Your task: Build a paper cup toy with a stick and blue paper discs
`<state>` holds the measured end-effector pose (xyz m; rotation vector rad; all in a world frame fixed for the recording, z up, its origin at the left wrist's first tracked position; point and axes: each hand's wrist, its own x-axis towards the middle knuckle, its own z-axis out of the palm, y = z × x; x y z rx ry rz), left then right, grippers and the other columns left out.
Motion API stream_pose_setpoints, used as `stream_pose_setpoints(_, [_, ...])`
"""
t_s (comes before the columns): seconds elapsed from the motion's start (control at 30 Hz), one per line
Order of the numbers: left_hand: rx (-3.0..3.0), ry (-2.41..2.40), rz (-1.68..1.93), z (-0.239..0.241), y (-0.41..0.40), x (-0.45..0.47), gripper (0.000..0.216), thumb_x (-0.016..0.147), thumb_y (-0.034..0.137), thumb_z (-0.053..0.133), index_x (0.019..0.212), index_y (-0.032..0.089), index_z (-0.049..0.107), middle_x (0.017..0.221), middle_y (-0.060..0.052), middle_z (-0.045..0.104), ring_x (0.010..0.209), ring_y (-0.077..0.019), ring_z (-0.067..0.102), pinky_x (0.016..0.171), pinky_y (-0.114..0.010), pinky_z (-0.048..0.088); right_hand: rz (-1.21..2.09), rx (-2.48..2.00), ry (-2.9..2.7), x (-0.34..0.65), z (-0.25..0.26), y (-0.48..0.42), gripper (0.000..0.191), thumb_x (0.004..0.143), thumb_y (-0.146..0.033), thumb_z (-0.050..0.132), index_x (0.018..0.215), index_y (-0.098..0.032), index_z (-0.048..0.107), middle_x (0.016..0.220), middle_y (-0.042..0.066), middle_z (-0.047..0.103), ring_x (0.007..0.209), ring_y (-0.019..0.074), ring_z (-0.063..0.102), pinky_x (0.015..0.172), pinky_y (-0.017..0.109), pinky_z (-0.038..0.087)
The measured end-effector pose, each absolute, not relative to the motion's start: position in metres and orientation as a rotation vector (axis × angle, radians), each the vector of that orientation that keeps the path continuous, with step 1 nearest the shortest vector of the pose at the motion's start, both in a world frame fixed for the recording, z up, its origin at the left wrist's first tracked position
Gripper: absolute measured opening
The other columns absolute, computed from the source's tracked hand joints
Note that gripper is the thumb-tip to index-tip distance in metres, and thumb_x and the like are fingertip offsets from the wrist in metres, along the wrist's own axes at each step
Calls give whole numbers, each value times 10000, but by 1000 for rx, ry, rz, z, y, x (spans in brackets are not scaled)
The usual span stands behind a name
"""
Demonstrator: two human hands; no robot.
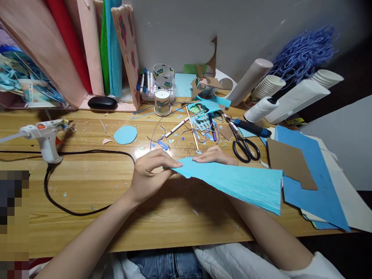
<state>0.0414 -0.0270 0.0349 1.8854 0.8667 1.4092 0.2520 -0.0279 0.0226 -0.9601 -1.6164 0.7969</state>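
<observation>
A long strip of light blue crepe paper (pixel 241 182) stretches from the table's middle toward the right. My left hand (pixel 151 170) pinches its left tip, fingers closed on the paper. My right hand (pixel 213 155) lies behind the strip's upper edge, fingers pressed against it and partly hidden by the paper. Both hands hover just above the wooden table (pixel 87 193).
A white glue gun (pixel 46 135) with a black cord sits at left. Black scissors (pixel 244 145), a blue paper circle (pixel 125 135), pens and paper scraps lie behind my hands. Blue sheets and brown cardboard (pixel 290 162) are at right. Paper rolls and cups stand at the back.
</observation>
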Motion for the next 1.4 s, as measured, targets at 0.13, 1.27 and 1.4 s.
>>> stream_pose_setpoints(0.13, [1852, 894, 1262, 38, -27, 41, 228, 697, 28, 598, 789, 203, 712, 744, -24, 699, 694, -133, 637, 649, -242, 495, 860, -1032, -1601, 251, 19, -27, 209, 758, -432, 641, 711, -251, 732, 735, 38, 726, 752, 210, 634, 731, 359, 469])
stream_pose_setpoints(1.27, [1344, 1162, 862, 27, -26, 55, 267, 685, 398, 681, 759, 142, 685, 722, -17, 663, 635, -136, 567, 574, -228, 466, 1212, -1261, -1345, 226, 9, -44, 197, 727, -374, 673, 773, -186, 709, 832, 54, 722, 767, 219, 659, 713, 345, 534])
stream_pose_setpoints(1.4, [1429, 1140, 965, 27, -28, 56, 213, 679, 358, 700, 688, 145, 681, 701, -11, 662, 650, -131, 560, 604, -222, 462, 1040, -1211, -1508, 224, 8, -47, 145, 764, -339, 645, 776, -203, 694, 829, 40, 709, 782, 206, 633, 771, 341, 496])
